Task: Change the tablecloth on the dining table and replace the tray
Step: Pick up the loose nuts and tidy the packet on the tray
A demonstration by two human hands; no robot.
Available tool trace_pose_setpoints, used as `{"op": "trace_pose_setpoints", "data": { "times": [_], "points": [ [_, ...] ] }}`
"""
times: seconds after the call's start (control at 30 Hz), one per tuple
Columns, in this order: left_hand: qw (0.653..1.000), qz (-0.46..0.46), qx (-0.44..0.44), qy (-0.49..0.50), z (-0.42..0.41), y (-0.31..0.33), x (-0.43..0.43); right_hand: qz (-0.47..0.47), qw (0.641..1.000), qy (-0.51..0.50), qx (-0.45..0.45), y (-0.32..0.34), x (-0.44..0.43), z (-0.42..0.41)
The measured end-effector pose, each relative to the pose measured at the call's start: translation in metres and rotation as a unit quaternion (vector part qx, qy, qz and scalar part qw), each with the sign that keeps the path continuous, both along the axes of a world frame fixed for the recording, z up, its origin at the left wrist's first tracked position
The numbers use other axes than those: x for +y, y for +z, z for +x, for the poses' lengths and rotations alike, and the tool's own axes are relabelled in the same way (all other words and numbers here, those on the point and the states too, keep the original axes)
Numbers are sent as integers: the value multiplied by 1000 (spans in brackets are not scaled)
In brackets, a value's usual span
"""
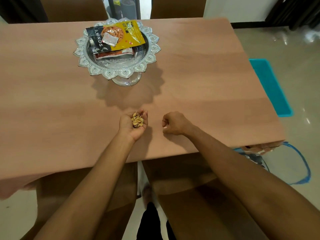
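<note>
A peach-pink tablecloth point(199, 80) covers the dining table. A silver scalloped pedestal tray point(151, 54) stands at the far middle, holding a yellow-and-black almond packet point(119, 36) and a red snack packet point(112, 54). My left hand point(128, 128) is palm up near the table's front, cupped around a small heap of pistachio shells point(137, 120). My right hand point(174, 124) rests knuckles-up on the cloth just to the right. Its fingers are curled shut and pinch a small pale bit against the cloth.
Brown chairs stand at the far side point(74, 9) and below the near edge point(181, 174). A turquoise tray-like object point(271, 87) lies on the tiled floor to the right. A blue-edged bag point(301, 168) sits by the table's near right corner.
</note>
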State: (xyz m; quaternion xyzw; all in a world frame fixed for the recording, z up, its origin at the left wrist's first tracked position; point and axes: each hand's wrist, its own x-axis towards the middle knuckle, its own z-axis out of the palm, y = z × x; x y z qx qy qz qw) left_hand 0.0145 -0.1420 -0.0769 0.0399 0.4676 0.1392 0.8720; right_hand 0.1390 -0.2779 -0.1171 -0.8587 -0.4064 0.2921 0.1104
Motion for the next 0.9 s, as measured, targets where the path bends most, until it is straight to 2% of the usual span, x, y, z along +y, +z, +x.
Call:
{"op": "trace_pose_setpoints", "data": {
  "times": [0.17,0.23,0.3,0.33,0.4,0.5,0.57,0.67,0.77,0.9],
  "points": [
    [1000,8,0,3,-1,4,-6,30,999,-13,23,1,-6,5],
    [1000,16,1,5,-3,4,-6,98,990,-73,66,9,-3,6],
    [1000,26,5,2,-5,2,-6,200,958,-147,146,25,5,1],
    [1000,28,2,0,-5,3,-6,244,940,-162,178,34,12,-2],
    [1000,22,-13,4,-7,0,-7,296,925,-121,204,50,27,-13],
    [999,11,-43,0,-9,-3,-7,283,948,5,147,57,45,-28],
    [999,26,-32,-13,-12,-5,-4,255,961,67,84,52,52,-36],
    [999,30,-29,-6,-17,-3,1,274,954,109,49,53,55,-40],
    [998,6,-53,34,-21,2,8,304,948,93,29,61,61,-32],
    [999,14,-19,38,-26,5,27,343,939,-13,9,74,85,-12]
  ]
}}
